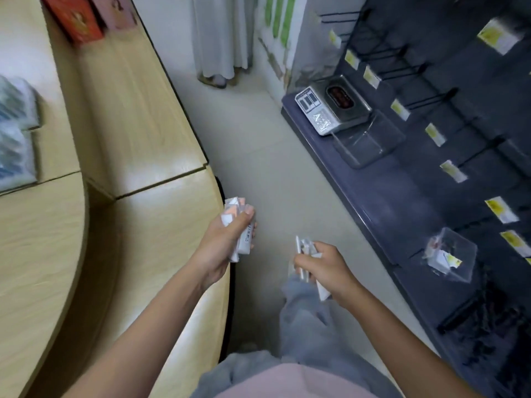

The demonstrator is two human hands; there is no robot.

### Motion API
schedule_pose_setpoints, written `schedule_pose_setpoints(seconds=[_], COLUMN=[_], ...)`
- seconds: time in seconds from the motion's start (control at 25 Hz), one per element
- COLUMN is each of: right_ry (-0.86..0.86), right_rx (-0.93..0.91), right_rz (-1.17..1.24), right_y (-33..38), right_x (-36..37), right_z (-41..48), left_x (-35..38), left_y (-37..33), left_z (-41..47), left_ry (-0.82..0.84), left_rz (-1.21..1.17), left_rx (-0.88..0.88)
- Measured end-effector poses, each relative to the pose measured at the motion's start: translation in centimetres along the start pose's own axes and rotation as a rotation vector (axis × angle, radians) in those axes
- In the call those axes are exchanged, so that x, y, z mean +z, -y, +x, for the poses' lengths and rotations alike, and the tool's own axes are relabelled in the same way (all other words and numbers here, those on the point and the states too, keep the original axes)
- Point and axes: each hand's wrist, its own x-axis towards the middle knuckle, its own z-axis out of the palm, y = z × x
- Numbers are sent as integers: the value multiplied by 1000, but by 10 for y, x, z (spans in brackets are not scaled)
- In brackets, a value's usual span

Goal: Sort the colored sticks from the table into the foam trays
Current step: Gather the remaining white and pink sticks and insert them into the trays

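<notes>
- Right hand [327,268], near and right of centre above the floor [273,173], fingers curled round slim white sticks [300,249].
- Left hand [224,239], slightly farther, at the bench [143,225] edge, fingers clamped on blurred white packets [233,209].
- Dark shelf [402,196], far right, carries clear boxes [365,145].

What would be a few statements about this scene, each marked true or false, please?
1. The left hand grips a bundle of white packs. True.
2. The right hand holds nothing. False: it grips several white sticks.
3. A red box stands on the wooden counter. True.
4. The silver tin sits on the wooden counter. False: it sits on the dark shelf across the aisle.
</notes>
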Motion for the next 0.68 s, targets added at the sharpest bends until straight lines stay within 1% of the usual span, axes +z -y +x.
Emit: schedule_pose_setpoints(seconds=[0.08,0.16,0.24,0.36,0.44,0.56,0.68], right_ry=[36,79,136,198,286,426,501], right_rx=[-6,-35,-78,-164,-222,-295,-312], right_rz=[-65,-149,-234,-298,-340,-401,-499], right_y=[25,57,104,179,233,303,353], right_x=[-15,-32,-52,-59,-47,-8,45], right_z=[56,118,182,254,296,347,390], left_x=[8,18,33,50,49,17,-34], left_y=[-15,-24,-37,-58,-78,-107,-141], left_z=[49,94,135,176,201,239,284], left_ry=[-57,-155,-269,-339,-401,-530,-665], left_rz=[-14,-60,-134,-247,-350,-467,-446], left_rx=[14,19,-2,-35,-19,39,59])
